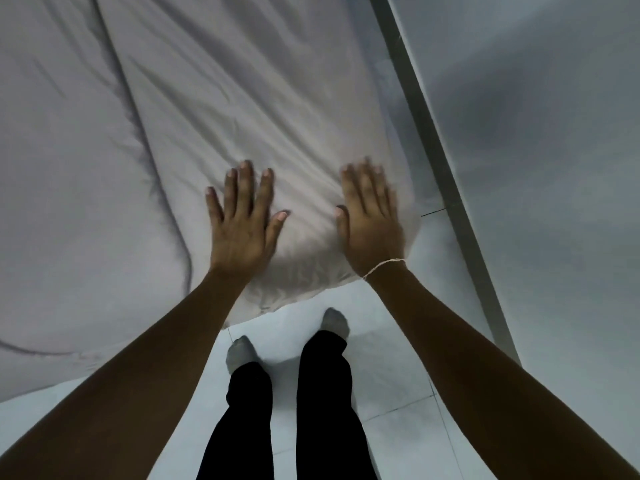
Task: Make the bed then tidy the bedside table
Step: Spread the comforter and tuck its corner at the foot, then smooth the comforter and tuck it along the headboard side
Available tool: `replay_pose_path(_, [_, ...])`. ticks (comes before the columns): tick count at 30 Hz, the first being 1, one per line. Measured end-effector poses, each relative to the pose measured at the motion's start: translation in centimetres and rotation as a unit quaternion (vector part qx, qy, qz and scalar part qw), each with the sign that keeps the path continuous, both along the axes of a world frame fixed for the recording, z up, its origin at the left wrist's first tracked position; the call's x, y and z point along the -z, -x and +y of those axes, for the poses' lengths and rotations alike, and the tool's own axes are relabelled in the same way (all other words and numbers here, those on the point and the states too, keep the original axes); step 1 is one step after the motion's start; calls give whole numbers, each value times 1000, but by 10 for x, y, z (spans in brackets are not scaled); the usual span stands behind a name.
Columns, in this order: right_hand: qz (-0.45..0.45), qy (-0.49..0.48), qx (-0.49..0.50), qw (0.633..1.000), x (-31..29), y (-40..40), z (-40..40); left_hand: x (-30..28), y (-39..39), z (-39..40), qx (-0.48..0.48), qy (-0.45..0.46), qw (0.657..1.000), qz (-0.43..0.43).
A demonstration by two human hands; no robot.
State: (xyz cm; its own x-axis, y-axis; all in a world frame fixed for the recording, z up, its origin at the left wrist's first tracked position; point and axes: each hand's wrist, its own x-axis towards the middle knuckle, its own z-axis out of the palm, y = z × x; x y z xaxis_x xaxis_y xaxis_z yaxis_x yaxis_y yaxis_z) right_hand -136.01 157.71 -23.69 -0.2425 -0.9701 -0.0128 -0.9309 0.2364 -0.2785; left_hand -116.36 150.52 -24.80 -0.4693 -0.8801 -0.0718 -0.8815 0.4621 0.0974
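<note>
While smoothing a grey duvet (194, 109) over the bed's near corner, left hand (244, 220) and blurred right hand (372, 220) pressed flat, fingers straight and spread, gripping nothing. Bed-making apparently under way; next, probably sweeping outward across remaining creases. Soft, lightly wrinkled fabric, overhanging pale floor (398, 393) beside socked feet.

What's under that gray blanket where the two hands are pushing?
Both hands, left hand and right hand, lie flat on the gray blanket. It covers everything beneath, so the mattress or bed can't be seen. Only pale floor shows below its hanging edge.
</note>
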Motion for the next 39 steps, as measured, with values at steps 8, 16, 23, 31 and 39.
replay_pose_path(8, [-44,-77,174,981,30,37,4,13,-8,-5,-34,7,999,-14])
replay_pose_path(16, [-60,-115,200,971,42,59,12,23,-8,-6,-40,12,999,1])
replay_pose_path(23, [-38,-124,218,967,41,52,12,22,-7,-3,-39,8,999,12])
replay_pose_path(31, [68,-193,180,962,-19,28,8,-16,-12,-6,-41,-118,992,-1])
replay_pose_path(39, [40,-188,90,977,-164,-33,-7,-162,-42,1,-18,-138,990,26])
